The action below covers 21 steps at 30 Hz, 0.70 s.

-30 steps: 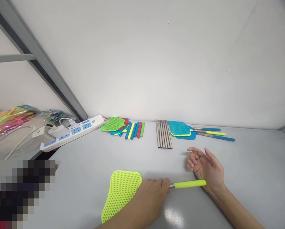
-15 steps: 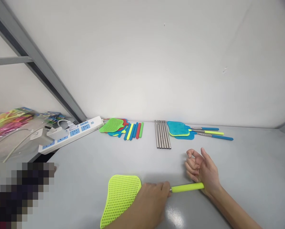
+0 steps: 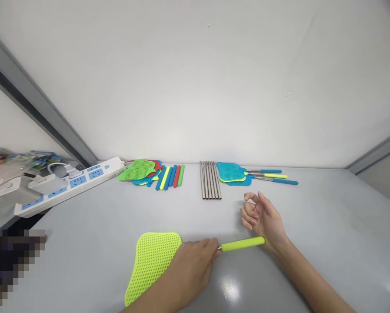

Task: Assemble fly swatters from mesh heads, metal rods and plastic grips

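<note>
We clasp the lime fly swatter [image 3: 155, 254] by its shaft [image 3: 219, 248] in our left hand [image 3: 195, 263], mesh [image 3: 145, 271] at nine o'clock from it, handle [image 3: 242, 244] between two and three; our right hand [image 3: 264, 221] is half spread, its heel against the handle's tip.

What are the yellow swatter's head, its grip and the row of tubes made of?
Swatter head: probably plastic, matte, with a regular moulded-looking hole grid. Grip: smooth, evenly coloured; plastic or foam, unclear. Tubes: likely metal, silvery grey with light streaks.
</note>
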Each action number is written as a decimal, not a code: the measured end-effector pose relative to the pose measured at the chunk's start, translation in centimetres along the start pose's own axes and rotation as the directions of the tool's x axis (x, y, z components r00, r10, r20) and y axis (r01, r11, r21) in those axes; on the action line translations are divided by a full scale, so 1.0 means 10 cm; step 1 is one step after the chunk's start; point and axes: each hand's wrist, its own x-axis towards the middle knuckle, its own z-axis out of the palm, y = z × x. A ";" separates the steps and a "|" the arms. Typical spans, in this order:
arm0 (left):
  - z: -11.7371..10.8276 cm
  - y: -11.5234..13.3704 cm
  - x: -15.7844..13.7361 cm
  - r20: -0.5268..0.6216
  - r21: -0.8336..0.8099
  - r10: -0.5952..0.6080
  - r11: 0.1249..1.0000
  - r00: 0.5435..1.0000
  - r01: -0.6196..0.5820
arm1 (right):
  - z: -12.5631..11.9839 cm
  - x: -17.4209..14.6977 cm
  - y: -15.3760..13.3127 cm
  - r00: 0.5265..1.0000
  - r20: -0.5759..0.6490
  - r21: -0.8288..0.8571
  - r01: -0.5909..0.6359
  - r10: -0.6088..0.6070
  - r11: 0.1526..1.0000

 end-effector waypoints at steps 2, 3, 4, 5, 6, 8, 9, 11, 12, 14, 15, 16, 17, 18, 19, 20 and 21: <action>-0.02 -0.01 0.01 -0.009 0.002 -0.006 1.000 1.000 0.006 | -0.04 0.03 -0.02 0.999 -0.035 -0.035 0.009 -0.010 0.999; -0.03 -0.02 0.01 -0.016 0.002 -0.011 1.000 1.000 0.012 | -0.06 0.04 -0.03 0.998 -0.053 -0.047 0.019 -0.022 0.999; -0.03 -0.02 0.02 -0.026 -0.002 -0.021 1.000 0.999 0.021 | -0.08 0.06 -0.05 0.997 -0.068 -0.056 0.032 -0.036 0.998; -0.04 -0.03 0.02 -0.037 -0.011 -0.035 0.999 0.999 0.034 | -0.11 0.07 -0.06 0.995 -0.081 -0.061 0.045 -0.050 0.997; -0.05 -0.04 0.02 -0.047 -0.026 -0.047 0.999 0.998 0.046 | -0.13 0.08 -0.07 0.994 -0.090 -0.062 0.055 -0.061 0.997; -0.08 -0.05 0.03 -0.069 -0.062 -0.071 0.996 0.995 0.066 | -0.15 0.09 -0.07 0.993 -0.093 -0.063 0.065 -0.071 0.996; -0.09 -0.05 0.03 -0.079 -0.078 -0.081 0.994 0.994 0.075 | -0.16 0.09 -0.07 0.994 -0.087 -0.070 0.065 -0.071 0.995; -0.12 -0.06 0.03 -0.094 -0.102 -0.100 0.991 0.991 0.090 | -0.15 0.08 -0.05 0.996 -0.065 -0.116 0.049 -0.057 0.992; -0.13 -0.06 0.03 -0.103 -0.110 -0.110 0.989 0.989 0.098 | -0.15 0.08 -0.04 0.997 -0.053 -0.158 0.040 -0.049 0.987; -0.15 -0.08 0.03 -0.127 -0.119 -0.125 0.987 0.984 0.110 | -0.13 0.07 -0.01 0.999 -0.025 -0.265 0.019 -0.027 0.964; -0.16 -0.09 0.03 -0.142 -0.120 -0.131 0.986 0.981 0.114 | -0.12 0.07 0.00 1.000 -0.007 -0.317 0.013 -0.016 0.948; -0.17 -0.10 0.04 -0.158 -0.119 -0.138 0.986 0.978 0.120 | -0.11 0.06 0.01 1.000 0.014 -0.361 0.009 -0.004 0.932; -0.17 -0.11 0.04 -0.175 -0.117 -0.146 0.985 0.974 0.127 | -0.11 0.06 0.01 0.999 0.036 -0.396 0.007 0.007 0.918; -0.17 -0.12 0.05 -0.189 -0.115 -0.155 0.984 0.970 0.135 | -0.10 0.06 0.02 0.998 0.057 -0.422 0.005 0.021 0.906; -0.17 -0.13 0.05 -0.202 -0.113 -0.163 0.983 0.966 0.142 | -0.10 0.06 0.02 0.997 0.076 -0.442 0.004 0.033 0.897; -0.17 -0.14 0.05 -0.210 -0.112 -0.167 0.983 0.963 0.146 | -0.11 0.06 0.03 0.995 0.092 -0.458 0.006 0.041 0.889; -0.17 -0.15 0.05 -0.217 -0.110 -0.167 0.983 0.962 0.146 | -0.12 0.06 0.03 0.993 0.105 -0.471 0.010 0.045 0.882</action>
